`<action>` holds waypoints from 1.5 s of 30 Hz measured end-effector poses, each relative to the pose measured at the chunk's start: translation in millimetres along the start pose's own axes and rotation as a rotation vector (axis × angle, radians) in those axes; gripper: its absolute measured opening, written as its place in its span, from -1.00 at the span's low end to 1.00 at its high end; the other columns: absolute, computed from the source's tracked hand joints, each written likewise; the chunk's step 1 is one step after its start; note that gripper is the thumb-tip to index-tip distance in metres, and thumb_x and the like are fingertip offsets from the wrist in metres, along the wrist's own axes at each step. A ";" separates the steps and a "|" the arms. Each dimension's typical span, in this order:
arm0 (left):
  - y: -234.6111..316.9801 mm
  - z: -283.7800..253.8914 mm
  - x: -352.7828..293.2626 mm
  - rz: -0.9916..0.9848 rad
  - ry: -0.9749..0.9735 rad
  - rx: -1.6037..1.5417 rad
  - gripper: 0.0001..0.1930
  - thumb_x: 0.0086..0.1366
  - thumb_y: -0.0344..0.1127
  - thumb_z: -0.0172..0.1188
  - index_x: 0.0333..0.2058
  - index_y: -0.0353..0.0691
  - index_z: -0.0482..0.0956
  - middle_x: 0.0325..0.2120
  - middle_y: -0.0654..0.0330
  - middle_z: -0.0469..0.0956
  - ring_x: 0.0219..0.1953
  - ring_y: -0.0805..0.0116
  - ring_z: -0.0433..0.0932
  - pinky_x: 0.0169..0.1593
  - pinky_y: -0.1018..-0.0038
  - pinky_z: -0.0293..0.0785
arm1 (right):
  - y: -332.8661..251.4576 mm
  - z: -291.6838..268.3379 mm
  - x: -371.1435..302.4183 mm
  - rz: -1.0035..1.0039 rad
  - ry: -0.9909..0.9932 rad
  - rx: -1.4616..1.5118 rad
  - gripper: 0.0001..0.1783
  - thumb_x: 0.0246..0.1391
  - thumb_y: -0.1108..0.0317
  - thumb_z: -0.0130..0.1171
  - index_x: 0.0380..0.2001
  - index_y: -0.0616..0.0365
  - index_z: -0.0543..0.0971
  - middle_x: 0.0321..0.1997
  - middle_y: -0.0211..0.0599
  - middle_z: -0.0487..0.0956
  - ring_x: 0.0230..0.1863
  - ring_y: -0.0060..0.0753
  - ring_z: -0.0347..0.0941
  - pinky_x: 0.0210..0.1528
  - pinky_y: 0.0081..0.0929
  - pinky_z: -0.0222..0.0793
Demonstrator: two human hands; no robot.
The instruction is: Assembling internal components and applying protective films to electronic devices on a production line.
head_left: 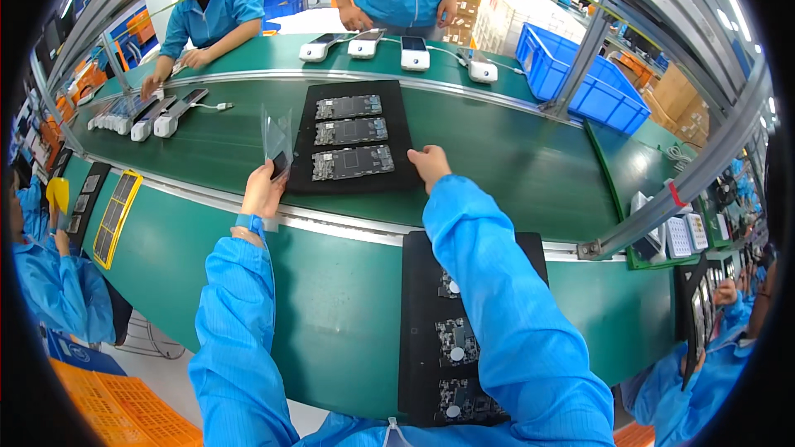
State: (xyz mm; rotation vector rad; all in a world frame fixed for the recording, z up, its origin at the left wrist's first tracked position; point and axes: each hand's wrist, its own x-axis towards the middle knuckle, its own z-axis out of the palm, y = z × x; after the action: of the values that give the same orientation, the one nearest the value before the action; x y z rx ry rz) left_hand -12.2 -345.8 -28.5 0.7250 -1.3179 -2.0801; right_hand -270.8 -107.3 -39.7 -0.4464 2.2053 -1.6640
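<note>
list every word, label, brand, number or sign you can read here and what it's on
None can be read clearly enough to quote.
Circuit boards on the black tray: any print is too small.
Clear film in the left hand: no print visible.
White-ended devices across the table: small round marks, unreadable.
Blue box at lower left: pale mark, too blurred.

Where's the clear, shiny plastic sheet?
Head view, left of centre: the clear plastic sheet is in the left hand, beside the upper black rectangular tray.
</note>
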 end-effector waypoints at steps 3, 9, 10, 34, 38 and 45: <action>24.7 2.7 -40.9 -0.091 0.086 -0.092 -0.70 0.45 -0.14 -0.10 -0.07 -0.24 0.43 -0.13 0.21 0.53 -0.12 0.35 0.50 -0.03 0.39 0.38 | -29.5 -6.5 -16.7 0.320 -0.260 0.055 -0.43 -0.03 0.43 0.30 0.05 0.48 0.41 0.02 0.14 0.50 0.14 -0.01 0.37 0.12 -0.21 0.30; 31.5 21.4 -98.6 -0.102 -0.231 -0.092 -0.73 0.45 -0.14 -0.09 -0.17 -0.22 0.44 -0.04 0.14 0.49 -0.01 0.30 0.45 0.07 0.35 0.35 | -38.0 -70.6 -79.2 0.019 -0.216 0.205 -0.46 -0.03 0.63 0.18 0.09 0.46 0.40 -0.01 -0.06 0.53 0.03 -0.22 0.43 0.10 -0.42 0.30; 38.5 33.4 -122.5 -0.109 -0.241 -0.070 -0.76 0.44 -0.15 -0.08 -0.24 -0.17 0.47 0.04 0.08 0.46 0.06 0.26 0.40 0.08 0.36 0.33 | -44.9 -88.4 -94.2 -0.019 -0.251 0.237 -0.47 -0.03 0.66 0.14 0.09 0.45 0.40 -0.02 -0.10 0.54 0.01 -0.28 0.44 0.08 -0.46 0.31; -18.1 73.7 -381.8 -0.045 -0.621 0.361 -0.78 0.41 -0.24 -0.02 -0.23 -0.30 0.45 -0.07 -0.05 0.48 -0.05 0.22 0.50 -0.05 0.35 0.46 | 27.2 -265.0 -440.7 -0.182 0.225 -0.342 -0.44 -0.10 0.72 0.10 0.05 0.23 0.37 -0.10 -0.25 0.40 -0.13 -0.40 0.32 -0.01 -0.48 0.26; 5.4 121.1 -374.5 0.220 -0.909 0.948 -0.86 0.28 -0.33 0.16 -0.27 -0.27 0.47 -0.35 0.14 0.52 -0.32 0.23 0.55 -0.25 0.40 0.48 | -45.0 -251.5 -452.0 -0.653 0.101 -0.327 -0.57 -0.16 0.56 0.24 -0.12 0.23 0.48 -0.07 -0.13 0.48 -0.08 -0.19 0.39 0.04 -0.33 0.27; 4.9 164.6 -380.9 0.529 -0.940 0.865 -0.79 0.15 -0.30 0.27 -0.29 -0.26 0.51 -0.48 0.15 0.50 -0.45 0.16 0.52 -0.38 0.37 0.45 | -80.5 -190.3 -421.1 -0.727 -0.492 -0.714 -0.65 -0.15 0.34 0.33 -0.24 0.15 0.53 -0.20 -0.33 0.56 -0.16 -0.34 0.47 -0.05 -0.38 0.33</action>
State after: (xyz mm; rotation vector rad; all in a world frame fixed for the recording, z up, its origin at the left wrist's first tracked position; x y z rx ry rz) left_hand 137.3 22.5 90.7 -0.4027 -2.6166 -1.3424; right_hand 23.0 221.3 120.5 -1.7890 2.2854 -0.7641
